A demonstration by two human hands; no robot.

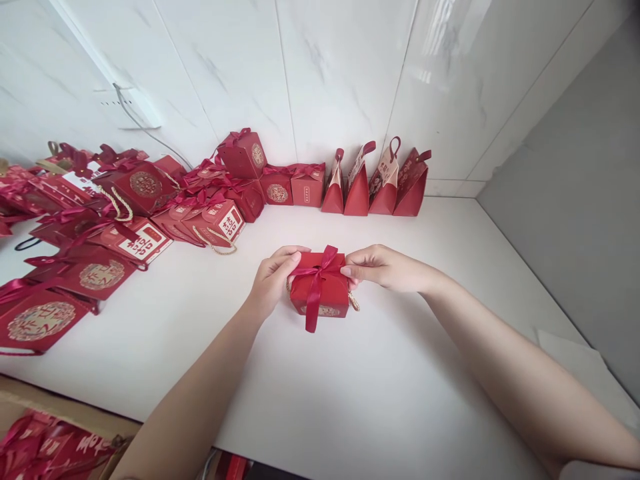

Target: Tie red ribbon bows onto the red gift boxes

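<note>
Boxy red carton (333, 291), glossy satin bow (314, 303), sits on smooth white table (350, 393). Left hand (270, 283) closed round its left side; right hand (379, 268) at right edge, can't tell if gripping.

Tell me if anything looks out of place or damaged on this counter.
No spill or damage plainly shows. A red box at the back perches askew on others, unlike the triangular boxes standing in a row to its right. The ribboned box between the left hand and right hand looks intact.
</note>
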